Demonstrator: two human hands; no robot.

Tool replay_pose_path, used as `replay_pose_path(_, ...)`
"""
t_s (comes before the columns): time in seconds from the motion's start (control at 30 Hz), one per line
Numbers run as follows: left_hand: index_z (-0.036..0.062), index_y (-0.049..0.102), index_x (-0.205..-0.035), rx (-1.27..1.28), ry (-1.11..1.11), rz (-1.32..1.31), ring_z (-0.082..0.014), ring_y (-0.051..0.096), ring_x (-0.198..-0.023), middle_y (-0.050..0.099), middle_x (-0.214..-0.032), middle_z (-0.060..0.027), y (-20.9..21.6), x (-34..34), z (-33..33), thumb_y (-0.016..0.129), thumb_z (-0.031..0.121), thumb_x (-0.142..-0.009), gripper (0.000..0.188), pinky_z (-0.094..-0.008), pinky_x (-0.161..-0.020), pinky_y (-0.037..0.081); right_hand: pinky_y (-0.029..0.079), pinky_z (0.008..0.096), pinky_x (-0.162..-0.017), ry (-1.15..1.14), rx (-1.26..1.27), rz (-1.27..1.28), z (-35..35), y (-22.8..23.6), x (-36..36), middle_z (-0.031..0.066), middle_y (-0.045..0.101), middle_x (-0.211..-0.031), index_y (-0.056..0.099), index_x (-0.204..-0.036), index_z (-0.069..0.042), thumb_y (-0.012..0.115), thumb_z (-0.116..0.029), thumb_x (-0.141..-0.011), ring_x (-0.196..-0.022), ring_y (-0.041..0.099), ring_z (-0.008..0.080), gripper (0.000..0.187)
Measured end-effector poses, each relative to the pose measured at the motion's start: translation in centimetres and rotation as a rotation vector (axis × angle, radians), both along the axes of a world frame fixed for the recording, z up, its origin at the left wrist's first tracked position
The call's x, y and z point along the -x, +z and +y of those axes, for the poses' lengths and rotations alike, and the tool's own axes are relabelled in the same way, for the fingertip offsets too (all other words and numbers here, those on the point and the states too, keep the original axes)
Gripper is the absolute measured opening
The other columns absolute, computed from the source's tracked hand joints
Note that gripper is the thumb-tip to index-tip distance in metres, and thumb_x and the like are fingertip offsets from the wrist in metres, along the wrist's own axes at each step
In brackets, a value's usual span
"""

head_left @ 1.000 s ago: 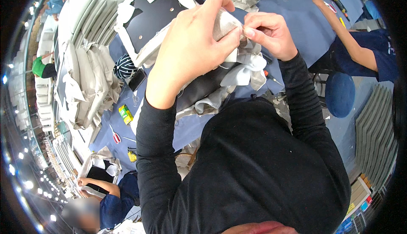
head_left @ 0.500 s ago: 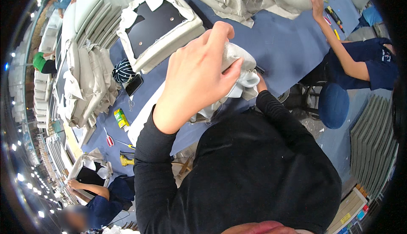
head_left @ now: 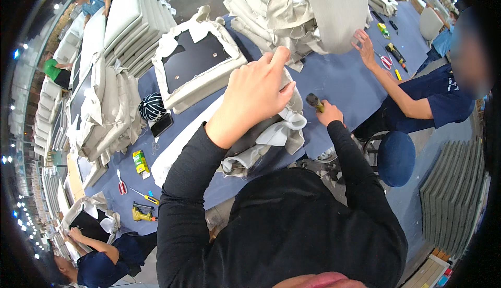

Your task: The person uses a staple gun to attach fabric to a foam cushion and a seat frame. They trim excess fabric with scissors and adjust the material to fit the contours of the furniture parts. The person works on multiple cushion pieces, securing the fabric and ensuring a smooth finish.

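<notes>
In front of me a pale upholstered panel (head_left: 180, 150) lies with its dark backing partly showing. Beige cover fabric (head_left: 295, 110) with a white flap is bunched along its edge. My left hand (head_left: 250, 92) is closed over the far part of this fabric, fingers curled and thumb bent; the hand hides the pinched part. Off to the right, my right hand (head_left: 331, 114) is wrapped around a staple gun (head_left: 314, 102), whose dark end points up and leftward, apart from the fabric. Most of its body is hidden.
Another panel (head_left: 195, 61) lies beyond my left hand, near stacked covers (head_left: 261, 14). Scissors (head_left: 122, 183), a yellow staple gun (head_left: 143, 212) and a phone (head_left: 162, 124) lie leftward. At right a co-worker's hand (head_left: 364, 48) touches a beige panel; a blue stool (head_left: 396, 157) stands nearby.
My right hand has come out from beside the fabric to the right, and the staple gun now shows in it. The fabric under my left hand sits lower. The co-worker's beige panel stands more upright.
</notes>
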State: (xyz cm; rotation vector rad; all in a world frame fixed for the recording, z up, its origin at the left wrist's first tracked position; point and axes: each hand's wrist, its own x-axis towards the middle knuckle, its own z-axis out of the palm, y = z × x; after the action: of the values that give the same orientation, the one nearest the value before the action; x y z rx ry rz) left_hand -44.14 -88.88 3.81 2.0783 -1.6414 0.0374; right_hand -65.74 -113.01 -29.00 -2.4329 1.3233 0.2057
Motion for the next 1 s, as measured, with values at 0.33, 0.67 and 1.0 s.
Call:
replay_pose_path(0.33, 0.0097, 0.058, -0.130, 0.054, -0.091, 0.043, -0.0409, 0.074, -0.099, 0.076, -0.111, -0.0166, 0.1, -0.6, 0.0, 0.077, 0.032, -0.090, 0.049, -0.0502, -0.084, 0.057, 0.059, 0.0390, -0.097, 0.032, -0.142, -0.819, 3.4, -0.2, -2.0, 0.0168, 0.081, -0.119, 0.064, -0.146, -0.002, 0.077, -0.022, -0.098, -0.108, 0.078, 0.0265, 0.054)
replay_pose_path(0.67, 0.0011, 0.070, -0.133, 0.045, -0.240, 0.475, -0.0305, 0.074, -0.116, 0.078, -0.126, -0.0162, 0.5, -3.3, 1.5, 0.070, 0.026, -0.095, 0.045, -0.0397, -0.106, 0.053, 0.053, 0.0311, -0.101, 0.175, -0.351, -1.737, 14.8, 22.2, -7.6, 0.0098, 0.069, -0.123, 0.073, -0.110, 0.002, 0.070, -0.013, -0.108, -0.111, 0.066, 0.0155, 0.016)
replay_pose_path(1.0, 0.0004, 0.065, -0.142, -0.034, -0.317, 0.443, -0.0298, 0.070, -0.127, 0.074, -0.136, -0.0167, 1.5, -4.8, 3.4, 0.065, 0.024, -0.107, 0.042, -0.0406, -0.110, 0.051, 0.056, 0.0338, -0.096, 0.268, -0.155, -1.503, 15.8, 25.1, -8.2, 0.0106, 0.075, -0.115, 0.078, -0.102, 0.001, 0.085, -0.008, -0.092, -0.105, 0.073, 0.0214, 0.015)
